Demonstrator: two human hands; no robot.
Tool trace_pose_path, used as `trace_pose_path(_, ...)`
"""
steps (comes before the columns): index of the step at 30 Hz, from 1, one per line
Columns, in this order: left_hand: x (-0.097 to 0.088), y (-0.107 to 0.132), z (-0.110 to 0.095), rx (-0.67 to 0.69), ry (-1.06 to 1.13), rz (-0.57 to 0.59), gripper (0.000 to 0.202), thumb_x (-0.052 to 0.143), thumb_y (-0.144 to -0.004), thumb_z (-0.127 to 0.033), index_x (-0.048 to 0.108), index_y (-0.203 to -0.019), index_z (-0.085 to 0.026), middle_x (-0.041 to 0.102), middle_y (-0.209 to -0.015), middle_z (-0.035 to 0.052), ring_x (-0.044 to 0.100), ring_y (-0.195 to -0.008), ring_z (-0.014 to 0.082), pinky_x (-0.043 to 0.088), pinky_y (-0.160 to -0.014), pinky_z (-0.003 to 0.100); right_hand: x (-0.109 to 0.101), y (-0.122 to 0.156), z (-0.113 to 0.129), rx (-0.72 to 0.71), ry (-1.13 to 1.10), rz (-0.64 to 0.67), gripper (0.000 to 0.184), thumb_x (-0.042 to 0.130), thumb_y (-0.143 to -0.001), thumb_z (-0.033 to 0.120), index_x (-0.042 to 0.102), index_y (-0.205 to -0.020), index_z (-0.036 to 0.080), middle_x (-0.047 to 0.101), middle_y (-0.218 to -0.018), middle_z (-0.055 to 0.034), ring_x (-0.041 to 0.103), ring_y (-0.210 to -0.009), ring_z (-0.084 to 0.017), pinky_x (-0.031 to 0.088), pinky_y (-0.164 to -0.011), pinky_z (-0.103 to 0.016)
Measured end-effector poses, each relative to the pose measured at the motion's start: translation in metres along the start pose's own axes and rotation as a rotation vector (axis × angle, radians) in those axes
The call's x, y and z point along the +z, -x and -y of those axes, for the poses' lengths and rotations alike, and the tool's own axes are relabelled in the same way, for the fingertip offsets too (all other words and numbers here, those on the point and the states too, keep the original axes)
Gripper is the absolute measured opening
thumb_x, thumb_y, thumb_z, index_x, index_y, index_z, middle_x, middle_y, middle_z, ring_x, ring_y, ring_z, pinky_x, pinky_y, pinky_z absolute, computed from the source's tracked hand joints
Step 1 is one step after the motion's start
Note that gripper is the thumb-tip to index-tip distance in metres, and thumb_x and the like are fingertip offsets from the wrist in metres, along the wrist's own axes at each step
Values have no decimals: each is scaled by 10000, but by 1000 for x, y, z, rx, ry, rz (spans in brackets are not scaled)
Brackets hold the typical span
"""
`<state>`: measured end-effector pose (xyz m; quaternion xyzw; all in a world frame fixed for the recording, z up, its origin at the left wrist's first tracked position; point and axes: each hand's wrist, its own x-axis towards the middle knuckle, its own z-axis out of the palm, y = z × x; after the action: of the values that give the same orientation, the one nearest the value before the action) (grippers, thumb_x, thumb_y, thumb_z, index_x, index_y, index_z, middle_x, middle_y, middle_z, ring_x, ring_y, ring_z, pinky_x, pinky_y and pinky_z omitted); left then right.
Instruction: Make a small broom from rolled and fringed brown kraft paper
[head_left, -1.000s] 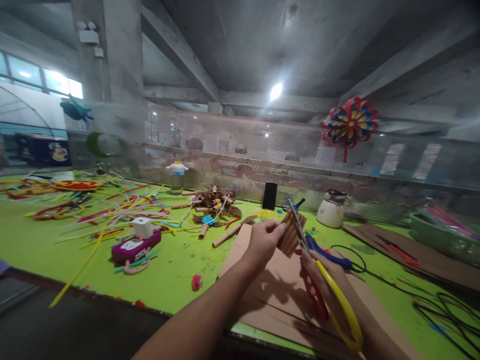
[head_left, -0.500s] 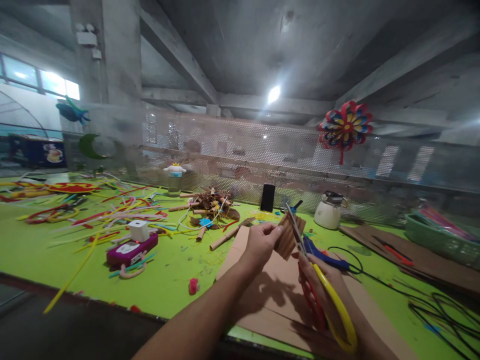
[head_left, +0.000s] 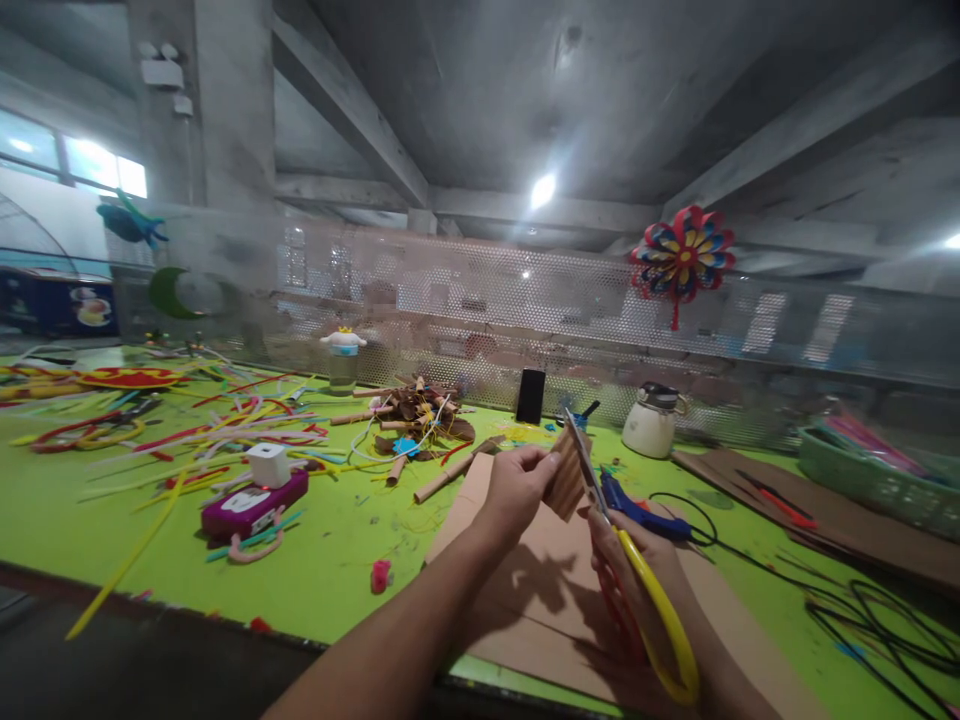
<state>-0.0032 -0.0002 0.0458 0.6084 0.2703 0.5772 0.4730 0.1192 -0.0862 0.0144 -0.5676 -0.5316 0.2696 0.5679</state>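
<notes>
the left hand (head_left: 517, 492) holds a small ridged card (head_left: 566, 483) between thumb and fingers, above a brown sheet (head_left: 536, 635) which lies on the green bench (head_left: 330, 565). the right hand (head_left: 637, 548) is closed around the handles, yellow and red, of the scissors (head_left: 654, 592); their blades point up and away, along the right edge of the ridged card, but i cannot tell how deep they are in it. near the right hand lies a blue glue gun (head_left: 645, 515), and farther back stand a black phone (head_left: 530, 396) and a white jug (head_left: 649, 425).
</notes>
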Motion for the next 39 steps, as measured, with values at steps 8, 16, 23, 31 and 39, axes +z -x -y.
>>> trace_pose_path(8, -2, -2, 5, 16, -52, -11, 280, 581, -683, -359, 526, -542, -125, 409, -503, -28, 339, -501, 84, 267, -487, 222, 1, -1, -3, -1, -9, 35, 397, 546, -720, 572, 536, -689, 177, 440, -561, 24, 406, -489, -108, 345, -419, -207)
trace_pose_path(16, -1, -2, 2, -4, -46, -4, 263, 580, -682, -345, 539, -560, -116, 424, -516, -25, 354, -505, 80, 278, -488, 215, -1, 0, 11, 11, -13, 77, 405, 566, -701, 574, 596, -761, 175, 486, -555, 16, 420, -459, -106, 348, -406, -214)
trace_pose_path(23, -1, -2, 4, -34, -12, 27, 259, 600, -674, -350, 557, -582, -112, 443, -523, -16, 377, -504, 84, 286, -493, 216, -3, 3, 17, 14, -53, 47, 468, 640, -573, 618, 619, -751, 187, 507, -554, 2, 470, -514, -142, 416, -458, -250)
trace_pose_path(31, -2, -3, 7, -46, -7, 26, 271, 615, -663, -361, 554, -575, -112, 433, -524, -19, 359, -502, 80, 281, -489, 217, -3, -1, 10, 19, -69, 45, 463, 594, -630, 622, 601, -737, 172, 481, -548, 10, 426, -479, -114, 382, -424, -223)
trace_pose_path(39, -1, -1, 3, -68, 22, 32, 271, 618, -660, -365, 569, -584, -109, 447, -528, -20, 374, -502, 82, 288, -494, 218, 0, -4, 3, 61, -100, 35, 403, 577, -698, 571, 534, -734, 172, 435, -534, 38, 388, -430, -86, 317, -379, -195)
